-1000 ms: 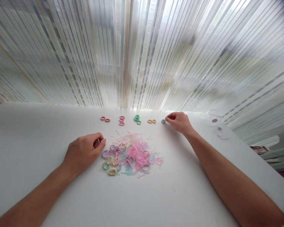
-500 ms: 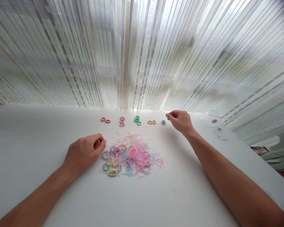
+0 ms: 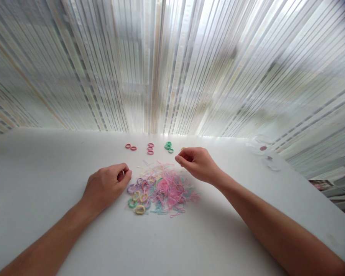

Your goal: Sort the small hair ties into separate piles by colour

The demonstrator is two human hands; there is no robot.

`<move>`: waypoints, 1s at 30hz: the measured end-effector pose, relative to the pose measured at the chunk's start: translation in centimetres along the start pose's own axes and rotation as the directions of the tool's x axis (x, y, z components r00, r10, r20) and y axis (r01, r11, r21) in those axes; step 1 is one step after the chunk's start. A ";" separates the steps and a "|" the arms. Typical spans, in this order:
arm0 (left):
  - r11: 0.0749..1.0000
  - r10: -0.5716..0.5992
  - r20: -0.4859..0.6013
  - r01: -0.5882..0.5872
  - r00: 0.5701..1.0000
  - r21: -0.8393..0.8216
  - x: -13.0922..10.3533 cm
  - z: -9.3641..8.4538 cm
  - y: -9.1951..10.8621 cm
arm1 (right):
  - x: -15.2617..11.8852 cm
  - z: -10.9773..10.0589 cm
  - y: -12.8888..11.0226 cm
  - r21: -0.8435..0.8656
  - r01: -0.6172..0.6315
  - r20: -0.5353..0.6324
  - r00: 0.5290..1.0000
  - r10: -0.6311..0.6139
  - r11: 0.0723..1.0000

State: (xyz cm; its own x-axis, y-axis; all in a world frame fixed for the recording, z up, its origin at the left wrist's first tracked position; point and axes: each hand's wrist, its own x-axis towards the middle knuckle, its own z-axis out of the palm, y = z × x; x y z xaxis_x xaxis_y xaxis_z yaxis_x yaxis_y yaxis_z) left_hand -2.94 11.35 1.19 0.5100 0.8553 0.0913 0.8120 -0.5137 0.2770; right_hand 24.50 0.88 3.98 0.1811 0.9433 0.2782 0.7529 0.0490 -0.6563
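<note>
My left hand (image 3: 107,188) rests on the table just left of a mixed pile, its fingers curled and nothing visible in them. The pile holds pastel pink elastic bands (image 3: 169,188) and several thicker hair ties, among them a yellow hair tie (image 3: 140,209) and a green hair tie (image 3: 132,203). Over the pile's upper right side hovers my right hand (image 3: 198,164), thumb and fingertips together, no item showing between them. Behind it a yellow hair tie (image 3: 183,148) is mostly covered; the blue tie is hidden.
Along the back lie two red hair ties (image 3: 130,147), three pink hair ties (image 3: 150,148) and a cluster of green hair ties (image 3: 168,146). A striped sheer curtain (image 3: 149,76) hangs behind the white table (image 3: 149,245). Clear round items (image 3: 270,163) lie at the right edge.
My right hand has moved left and nearer from beside the blue hair tie, now covering that tie and most of the yellow ones. My left hand stays in place, still curled.
</note>
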 end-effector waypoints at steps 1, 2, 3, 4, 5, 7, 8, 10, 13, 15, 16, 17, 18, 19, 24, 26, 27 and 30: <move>1.000 0.000 0.000 0.000 1.000 -0.001 0.0 0.0 0.0 | -0.3 0.4 -0.4 0.006 0.016 0.020 1.000 -0.017 1.000; 1.000 0.000 0.001 0.000 1.000 -0.001 0.0 0.0 0.0 | -0.5 0.7 -0.7 0.012 0.027 0.036 0.999 -0.028 1.000; 1.000 0.001 0.002 -0.001 1.000 0.000 0.0 0.0 -0.1 | -0.7 1.0 -0.9 0.018 0.033 0.048 0.998 -0.034 0.999; 1.000 0.001 0.001 -0.001 1.000 0.000 0.0 0.0 -0.1 | -0.9 1.3 -1.1 0.021 0.039 0.060 0.997 -0.040 0.999; 1.000 0.001 0.001 -0.001 1.000 0.001 0.0 0.0 -0.1 | -1.0 1.5 -1.2 0.024 0.045 0.069 0.997 -0.046 0.999; 1.000 0.001 0.000 -0.001 1.000 0.003 0.0 0.0 -0.1 | -1.3 1.8 -1.5 0.030 0.058 0.084 0.995 -0.061 0.998; 1.000 0.000 0.001 0.000 1.000 0.002 0.1 0.0 -0.1 | -1.5 1.9 -1.6 0.034 0.065 0.092 0.993 -0.068 0.997; 1.000 0.001 0.002 -0.001 1.000 0.000 0.0 0.0 -0.1 | -1.7 2.3 -1.7 0.044 0.079 0.097 0.992 -0.083 0.996; 1.000 0.007 0.001 -0.007 1.000 -0.001 0.0 0.1 -0.1 | -2.0 2.8 -1.6 0.055 0.110 0.084 0.990 -0.115 0.992; 1.000 0.008 -0.003 -0.008 1.000 0.001 0.0 0.1 -0.1 | -2.1 3.0 -1.5 0.059 0.130 0.075 0.988 -0.134 0.990; 1.000 0.006 -0.004 -0.006 1.000 0.002 0.0 0.1 0.0 | -2.1 3.1 -1.5 0.059 0.138 0.072 0.987 -0.142 0.989; 1.000 0.006 -0.004 -0.006 1.000 0.001 0.0 0.0 0.0 | -2.1 3.2 -1.4 0.058 0.145 0.071 0.986 -0.148 0.988; 1.000 0.006 -0.005 -0.006 1.000 0.001 0.0 0.0 0.0 | -2.1 3.2 -1.4 0.056 0.150 0.070 0.986 -0.154 0.987; 1.000 0.007 -0.006 -0.007 1.000 0.001 0.0 0.0 0.0 | -2.1 3.2 -1.4 0.053 0.155 0.070 0.985 -0.158 0.987; 1.000 0.012 -0.014 -0.012 1.000 -0.001 0.0 0.1 -0.1 | -2.0 2.9 -1.4 0.037 0.139 0.055 0.988 -0.141 0.990; 1.000 0.022 -0.021 -0.022 1.000 -0.001 -0.1 0.1 -0.1 | -1.9 2.8 -1.2 0.037 0.118 0.032 0.992 -0.120 0.992; 1.000 0.026 -0.025 -0.026 0.999 0.000 -0.1 0.2 -0.1 | -1.9 2.8 -1.1 0.038 0.110 0.018 0.994 -0.111 0.993; 1.000 0.024 -0.032 -0.024 0.999 0.001 -0.1 0.2 -0.1 | -1.7 2.7 -0.7 0.035 0.095 -0.014 0.995 -0.095 0.995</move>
State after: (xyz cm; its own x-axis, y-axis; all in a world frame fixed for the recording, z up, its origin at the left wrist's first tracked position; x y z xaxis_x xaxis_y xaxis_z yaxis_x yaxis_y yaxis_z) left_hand -3.04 11.30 0.92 0.5203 0.8442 0.1285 0.7995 -0.5345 0.2741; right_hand 21.95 0.10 2.04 0.1180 0.9297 0.3490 0.7438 0.1500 -0.6514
